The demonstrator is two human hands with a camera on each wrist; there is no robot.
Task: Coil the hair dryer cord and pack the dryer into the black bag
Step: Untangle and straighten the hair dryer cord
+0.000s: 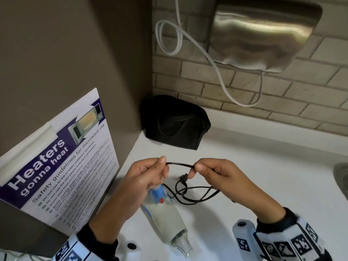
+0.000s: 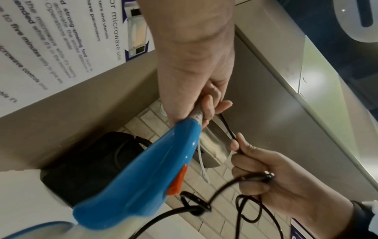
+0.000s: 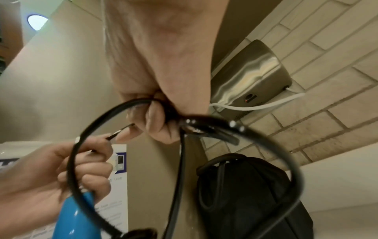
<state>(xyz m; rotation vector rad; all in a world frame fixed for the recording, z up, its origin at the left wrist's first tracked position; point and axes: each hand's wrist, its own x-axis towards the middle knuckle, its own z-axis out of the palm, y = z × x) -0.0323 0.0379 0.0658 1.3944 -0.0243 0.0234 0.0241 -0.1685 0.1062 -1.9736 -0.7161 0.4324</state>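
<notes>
The left hand (image 1: pixel 145 176) grips the blue plastic handle of the blue-and-white hair dryer (image 1: pixel 163 221) and also pinches the thin black cord (image 1: pixel 180 164) between thumb and forefinger. The right hand (image 1: pixel 216 176) pinches the same cord a little further along, so a short span runs taut between them, with loose loops held below its curled fingers. The dryer's nozzle hangs low over the white table (image 1: pixel 254 166) — whether it touches the surface I cannot tell.

To coil well, I judge each new loop should match the ones already gathered, fed by the right hand into the left so the bundle sits by the handle. One snag: the slack below looks crossed over itself, perhaps knotted, near the plug (image 1: pixel 183 177); that tangle wants loosening first, or the coil will kink.

The soft black fabric bag (image 1: pixel 177 123) stands in the corner beyond the hands, well apart — its opening is hard to make out. A brushed steel hand dryer (image 1: pixel 263 34) with a white cable (image 1: pixel 216 66) hangs on the brick wall above, and a purple-and-white microwave safety poster (image 1: pixel 62 166) stands on the left.
</notes>
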